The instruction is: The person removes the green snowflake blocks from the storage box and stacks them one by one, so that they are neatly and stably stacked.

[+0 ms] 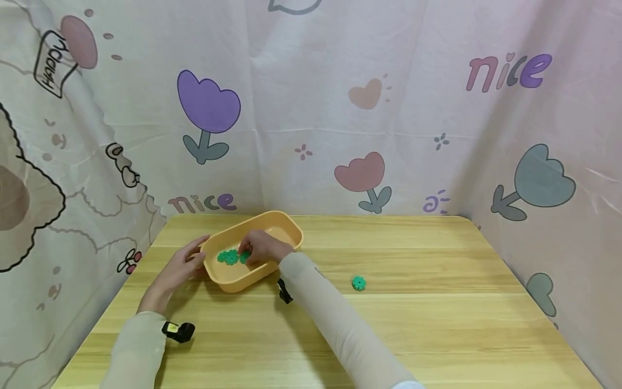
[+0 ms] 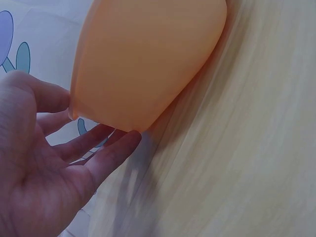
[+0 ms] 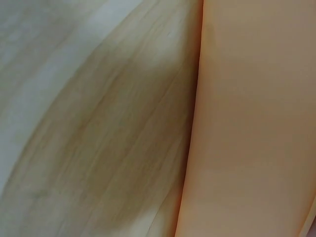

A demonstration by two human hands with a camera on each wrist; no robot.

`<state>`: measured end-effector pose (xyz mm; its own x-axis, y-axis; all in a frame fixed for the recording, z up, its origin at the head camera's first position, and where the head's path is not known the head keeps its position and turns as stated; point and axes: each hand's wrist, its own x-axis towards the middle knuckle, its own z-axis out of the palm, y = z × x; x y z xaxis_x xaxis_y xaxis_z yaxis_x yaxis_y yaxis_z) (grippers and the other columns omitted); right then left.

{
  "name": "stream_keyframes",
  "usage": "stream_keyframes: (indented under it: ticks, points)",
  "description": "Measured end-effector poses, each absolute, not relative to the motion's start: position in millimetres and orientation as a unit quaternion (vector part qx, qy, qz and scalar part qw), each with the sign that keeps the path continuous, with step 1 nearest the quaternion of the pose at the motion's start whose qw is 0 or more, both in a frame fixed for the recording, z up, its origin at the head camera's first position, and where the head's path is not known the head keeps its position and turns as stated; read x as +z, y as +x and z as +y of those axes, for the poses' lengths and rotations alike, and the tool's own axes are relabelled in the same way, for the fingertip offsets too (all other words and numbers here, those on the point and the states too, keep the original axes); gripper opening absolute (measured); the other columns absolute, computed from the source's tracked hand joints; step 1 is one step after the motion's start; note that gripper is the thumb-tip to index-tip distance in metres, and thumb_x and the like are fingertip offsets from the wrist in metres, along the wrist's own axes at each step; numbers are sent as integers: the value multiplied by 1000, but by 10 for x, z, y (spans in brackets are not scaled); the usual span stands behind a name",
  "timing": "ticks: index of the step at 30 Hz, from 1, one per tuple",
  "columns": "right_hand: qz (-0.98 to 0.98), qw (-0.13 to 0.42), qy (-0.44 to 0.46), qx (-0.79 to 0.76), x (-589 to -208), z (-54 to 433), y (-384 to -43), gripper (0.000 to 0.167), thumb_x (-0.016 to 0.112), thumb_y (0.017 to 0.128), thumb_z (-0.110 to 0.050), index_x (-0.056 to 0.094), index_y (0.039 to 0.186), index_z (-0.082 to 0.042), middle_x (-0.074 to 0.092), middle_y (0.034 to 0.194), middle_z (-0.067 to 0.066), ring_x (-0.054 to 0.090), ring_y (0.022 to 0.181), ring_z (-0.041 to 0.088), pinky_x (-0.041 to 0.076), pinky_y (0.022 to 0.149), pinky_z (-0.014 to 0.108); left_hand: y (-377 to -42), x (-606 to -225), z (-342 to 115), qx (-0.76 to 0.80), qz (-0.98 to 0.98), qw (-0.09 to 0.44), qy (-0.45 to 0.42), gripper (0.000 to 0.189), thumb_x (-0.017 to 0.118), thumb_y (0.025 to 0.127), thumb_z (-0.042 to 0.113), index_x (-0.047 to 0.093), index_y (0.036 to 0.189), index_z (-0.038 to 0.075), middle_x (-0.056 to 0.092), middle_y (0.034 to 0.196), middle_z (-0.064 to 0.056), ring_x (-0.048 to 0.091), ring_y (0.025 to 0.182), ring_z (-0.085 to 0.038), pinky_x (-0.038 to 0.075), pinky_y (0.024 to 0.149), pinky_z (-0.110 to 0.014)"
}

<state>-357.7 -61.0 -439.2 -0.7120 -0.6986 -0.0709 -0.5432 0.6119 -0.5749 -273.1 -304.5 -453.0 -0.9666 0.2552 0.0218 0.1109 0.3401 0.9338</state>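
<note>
A yellow plastic bin (image 1: 286, 229) with rounded corners sits on the table, turned at an angle. My left hand (image 1: 184, 263) holds its left end; in the left wrist view, the thumb and fingers touch the bin's outer wall (image 2: 148, 59) and rim. My right hand (image 1: 264, 247) reaches over the near side into the bin, its fingertips at a green notched disc (image 1: 245, 257), which they appear to pinch. Several more green discs (image 1: 228, 257) lie left of them on the bin floor. The right wrist view shows the bin's side (image 3: 252, 118), with the fingers out of sight.
One loose green notched disc (image 1: 358, 283) lies on the wooden table (image 1: 437, 324), right of the bin. A printed curtain (image 1: 301, 97) hangs behind the table and along both sides. Black wrist cameras (image 1: 178, 332) are strapped at the sleeves.
</note>
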Motion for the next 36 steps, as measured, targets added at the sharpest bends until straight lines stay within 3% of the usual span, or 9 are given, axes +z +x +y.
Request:
stream_keyframes:
  ticks: [15,22,29,36]
  points:
    - [866,118,-368,-317,-4375,-563,-3608,32,88,82,-11,79,112,-6,77,104,6,61,84,5,51,75,9,-2730,-4526,-3023,555,823,66,104,60,43,112,17,17,164,0,38,147,-39,59,108,2,57,89,-18]
    - [847,99,-399,-338,-4281,-436,-3591,32,87,82,-9,78,112,-1,79,107,14,63,83,5,50,74,9,-2722,-4517,-3036,563,816,63,115,61,43,112,15,15,163,-4,39,144,-40,61,105,4,57,87,-18]
    - [839,82,-404,-356,-4247,-296,-3547,32,88,83,-12,78,112,-3,79,108,9,67,87,5,53,79,10,-2719,-4511,-3038,547,828,63,109,61,42,112,18,16,164,-2,40,146,-39,59,106,6,58,89,-20]
    - [828,83,-415,-368,-4214,-120,-3507,34,87,84,-11,77,114,2,77,112,16,71,101,27,54,77,11,-2727,-4503,-3022,537,835,68,101,62,43,112,22,16,165,2,39,148,-38,57,108,7,59,94,-26]
